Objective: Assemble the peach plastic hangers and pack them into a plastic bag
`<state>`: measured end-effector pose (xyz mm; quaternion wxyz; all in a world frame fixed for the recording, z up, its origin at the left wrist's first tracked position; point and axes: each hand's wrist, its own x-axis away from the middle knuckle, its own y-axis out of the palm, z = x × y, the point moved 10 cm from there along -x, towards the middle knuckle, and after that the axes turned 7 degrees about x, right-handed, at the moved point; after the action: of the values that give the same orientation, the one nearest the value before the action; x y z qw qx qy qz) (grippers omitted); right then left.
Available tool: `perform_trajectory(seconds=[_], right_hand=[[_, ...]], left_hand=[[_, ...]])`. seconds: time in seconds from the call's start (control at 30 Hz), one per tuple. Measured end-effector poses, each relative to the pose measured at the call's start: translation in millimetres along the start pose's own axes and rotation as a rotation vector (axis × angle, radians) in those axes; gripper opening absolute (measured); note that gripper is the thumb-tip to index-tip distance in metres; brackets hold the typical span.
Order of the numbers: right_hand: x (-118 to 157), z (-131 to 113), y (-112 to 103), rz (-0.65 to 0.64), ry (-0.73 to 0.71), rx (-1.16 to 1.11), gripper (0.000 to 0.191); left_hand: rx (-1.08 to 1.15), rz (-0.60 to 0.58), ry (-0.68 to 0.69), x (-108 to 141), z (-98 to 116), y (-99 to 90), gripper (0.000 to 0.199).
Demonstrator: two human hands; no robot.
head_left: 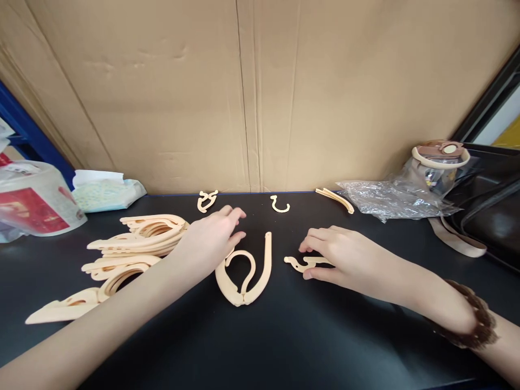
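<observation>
My left hand [219, 233] hovers above the table, its fingers stretched out and nothing held in them. Below it lies a cream plastic folding hanger [260, 281], hook folded between its two arms; my hand hides the top of one arm. My right hand [335, 249] is over a small cream notched hanger part [298, 264], its thumb and fingers apart on either side. Part of that piece is hidden under the palm. Farther back lie a loose hook [281, 207], a small cream hanger piece [207, 201] and some thin cream arms [337, 199].
Folded cream hangers [134, 244] are stacked at the left, partly behind my left forearm. Behind them are a tissue pack [108, 192] and a wrapped roll [40, 200]. Clear plastic bags [377, 197], a lidded cup [439, 162] and a black bag [487, 206] stand right. Cardboard [182, 97] walls the back.
</observation>
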<state>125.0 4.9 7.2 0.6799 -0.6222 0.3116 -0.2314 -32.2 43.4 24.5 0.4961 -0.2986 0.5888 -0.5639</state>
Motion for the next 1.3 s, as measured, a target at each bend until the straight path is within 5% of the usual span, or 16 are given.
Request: perform_trajectory(seconds=[0.27,0.43,0.67,1.07,1.3], right_hand=[[-4,-8,3,0.098,-0.018,-0.006,0.020],[-2,11,-3,0.043,0.017,-0.215,0.013],[4,36,-1,-0.088,0.157,-0.509,0.013],[3,10,8,-0.270,-0.008,-0.738,0.027],[5,17,9,-0.299,0.035,-0.720,0.024]], left_hand=[[-0.071,-0.046,0.150,-8,56,24.5,0.043],[0.097,-0.104,0.226,4,77,32.9,0.016],[0.677,-0.264,0.089,21,79,40.4,0.017],[0.698,-0.291,0.201,30,96,38.5,0.018],[0.724,-0.254,0.143,25,88,37.2,0.017]])
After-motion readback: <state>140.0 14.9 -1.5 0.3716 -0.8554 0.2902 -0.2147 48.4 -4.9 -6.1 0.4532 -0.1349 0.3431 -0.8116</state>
